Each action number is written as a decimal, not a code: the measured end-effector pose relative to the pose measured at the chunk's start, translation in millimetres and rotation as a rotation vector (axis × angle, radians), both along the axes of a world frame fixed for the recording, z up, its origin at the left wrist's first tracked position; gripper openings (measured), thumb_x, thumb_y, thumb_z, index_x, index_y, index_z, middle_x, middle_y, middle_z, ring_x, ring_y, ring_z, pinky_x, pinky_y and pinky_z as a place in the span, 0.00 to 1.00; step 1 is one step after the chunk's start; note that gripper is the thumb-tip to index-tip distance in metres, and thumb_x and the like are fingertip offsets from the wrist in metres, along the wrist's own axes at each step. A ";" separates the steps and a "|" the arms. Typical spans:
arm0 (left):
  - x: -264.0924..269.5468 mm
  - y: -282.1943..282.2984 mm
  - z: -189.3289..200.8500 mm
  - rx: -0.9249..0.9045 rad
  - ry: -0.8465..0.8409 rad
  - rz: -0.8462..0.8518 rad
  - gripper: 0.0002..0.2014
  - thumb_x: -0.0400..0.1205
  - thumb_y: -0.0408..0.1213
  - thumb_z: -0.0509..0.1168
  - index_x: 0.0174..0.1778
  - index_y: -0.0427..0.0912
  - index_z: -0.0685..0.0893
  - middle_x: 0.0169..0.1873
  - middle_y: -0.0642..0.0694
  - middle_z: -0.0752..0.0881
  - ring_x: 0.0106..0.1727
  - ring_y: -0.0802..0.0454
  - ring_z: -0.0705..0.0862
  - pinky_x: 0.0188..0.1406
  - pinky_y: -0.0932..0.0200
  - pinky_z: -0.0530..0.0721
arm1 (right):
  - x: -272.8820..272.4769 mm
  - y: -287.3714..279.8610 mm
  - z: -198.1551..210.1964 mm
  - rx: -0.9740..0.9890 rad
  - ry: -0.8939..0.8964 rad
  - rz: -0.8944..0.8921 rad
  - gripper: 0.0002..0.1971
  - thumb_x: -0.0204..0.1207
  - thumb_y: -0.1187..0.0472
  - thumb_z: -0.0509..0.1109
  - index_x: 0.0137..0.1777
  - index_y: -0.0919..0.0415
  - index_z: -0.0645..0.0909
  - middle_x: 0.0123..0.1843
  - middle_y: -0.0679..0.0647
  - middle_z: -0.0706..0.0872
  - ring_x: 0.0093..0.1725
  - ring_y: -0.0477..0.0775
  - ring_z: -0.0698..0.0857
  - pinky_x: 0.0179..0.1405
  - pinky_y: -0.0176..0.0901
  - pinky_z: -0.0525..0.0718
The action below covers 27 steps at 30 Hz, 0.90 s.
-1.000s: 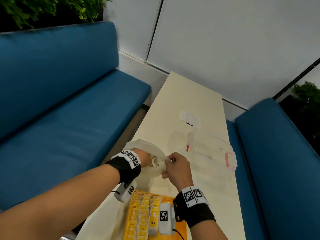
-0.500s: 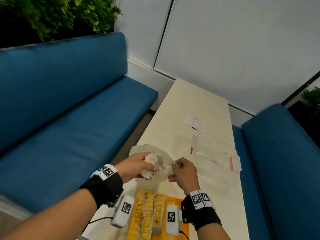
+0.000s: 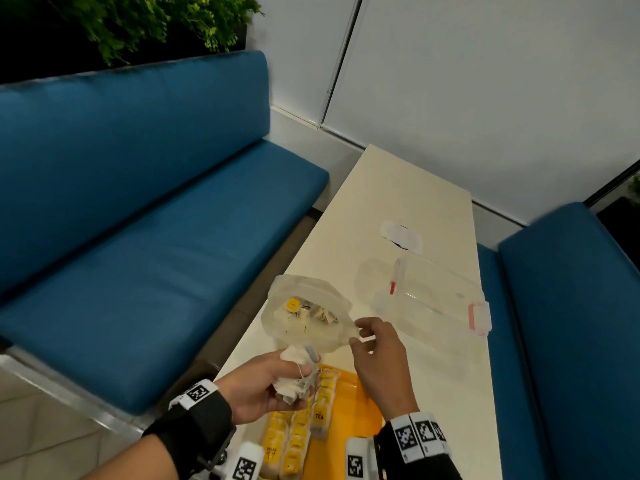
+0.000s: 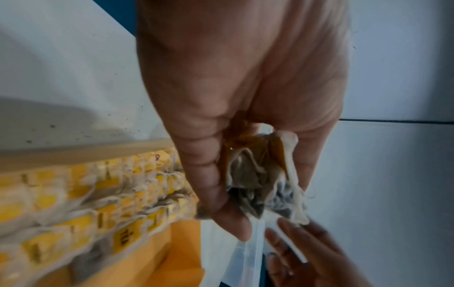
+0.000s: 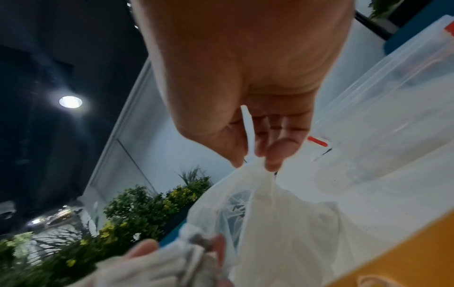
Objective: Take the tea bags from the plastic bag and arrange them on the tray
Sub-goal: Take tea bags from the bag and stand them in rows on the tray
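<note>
My left hand (image 3: pixel 277 382) grips a bunch of white tea bags (image 3: pixel 296 374) just above the orange tray's (image 3: pixel 360 420) far left corner; in the left wrist view the crumpled tea bags (image 4: pixel 260 178) sit between thumb and fingers. My right hand (image 3: pixel 375 344) pinches the handle of the clear plastic bag (image 3: pixel 308 317), held open over the table, with more tea bags inside. The right wrist view shows the thumb and finger pinching the plastic bag's (image 5: pixel 265 213) twisted handle. Rows of yellow-tagged tea bags (image 3: pixel 294 441) lie along the tray's left side.
A clear plastic box with red clips (image 3: pixel 426 299) lies on the cream table (image 3: pixel 391 188) beyond my right hand, with a white paper patch (image 3: pixel 401 233) behind it. Blue benches (image 3: pixel 156 237) flank the table on both sides.
My left hand has come out of the plastic bag with a bunch of tea bags and drawn back toward the tray. The right hand keeps holding the bag's handle.
</note>
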<state>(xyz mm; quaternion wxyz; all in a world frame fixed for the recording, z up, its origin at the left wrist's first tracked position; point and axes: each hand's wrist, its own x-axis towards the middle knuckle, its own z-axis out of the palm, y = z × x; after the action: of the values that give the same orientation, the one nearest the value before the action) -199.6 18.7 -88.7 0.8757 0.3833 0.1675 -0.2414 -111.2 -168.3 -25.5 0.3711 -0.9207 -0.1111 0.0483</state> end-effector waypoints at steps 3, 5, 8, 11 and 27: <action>-5.6 -6.2 -5.3 0.089 0.008 -0.041 0.22 0.77 0.30 0.76 0.68 0.38 0.84 0.50 0.36 0.88 0.46 0.44 0.88 0.41 0.49 0.89 | -20.2 4.3 6.5 0.111 -0.007 0.174 0.13 0.79 0.67 0.71 0.50 0.45 0.86 0.48 0.41 0.87 0.46 0.40 0.85 0.44 0.25 0.79; -8.1 -11.4 -8.1 0.151 -0.001 -0.083 0.20 0.78 0.29 0.75 0.66 0.39 0.85 0.48 0.38 0.88 0.45 0.46 0.87 0.38 0.52 0.87 | -27.1 9.2 4.6 0.112 0.123 0.250 0.15 0.79 0.67 0.71 0.50 0.44 0.89 0.45 0.41 0.88 0.43 0.40 0.85 0.45 0.27 0.80; -9.4 -17.0 -11.0 0.205 -0.017 -0.152 0.19 0.78 0.28 0.72 0.67 0.40 0.85 0.46 0.41 0.88 0.45 0.47 0.86 0.37 0.55 0.84 | -29.6 16.0 -2.4 0.002 0.282 0.344 0.15 0.77 0.63 0.71 0.50 0.38 0.88 0.41 0.46 0.87 0.40 0.44 0.86 0.43 0.31 0.83; -7.7 -19.4 -9.6 0.232 -0.031 -0.196 0.23 0.70 0.33 0.77 0.62 0.40 0.85 0.43 0.43 0.88 0.43 0.49 0.87 0.35 0.57 0.84 | -31.7 18.2 -9.4 -0.069 0.317 0.368 0.14 0.74 0.62 0.72 0.49 0.39 0.89 0.46 0.48 0.87 0.44 0.45 0.86 0.43 0.31 0.83; -9.2 -6.3 -22.7 -0.002 -0.063 -0.169 0.34 0.72 0.26 0.79 0.76 0.41 0.80 0.60 0.33 0.87 0.55 0.39 0.87 0.42 0.51 0.88 | -23.6 11.4 -10.7 0.037 0.376 0.184 0.05 0.72 0.67 0.77 0.40 0.59 0.85 0.40 0.51 0.87 0.31 0.46 0.84 0.31 0.34 0.80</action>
<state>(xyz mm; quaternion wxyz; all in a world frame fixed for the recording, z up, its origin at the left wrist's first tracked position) -208.9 12.4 -111.4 0.8575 0.4024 0.1067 -0.3023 -134.8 -157.0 -36.3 0.3959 -0.8746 -0.1244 0.2508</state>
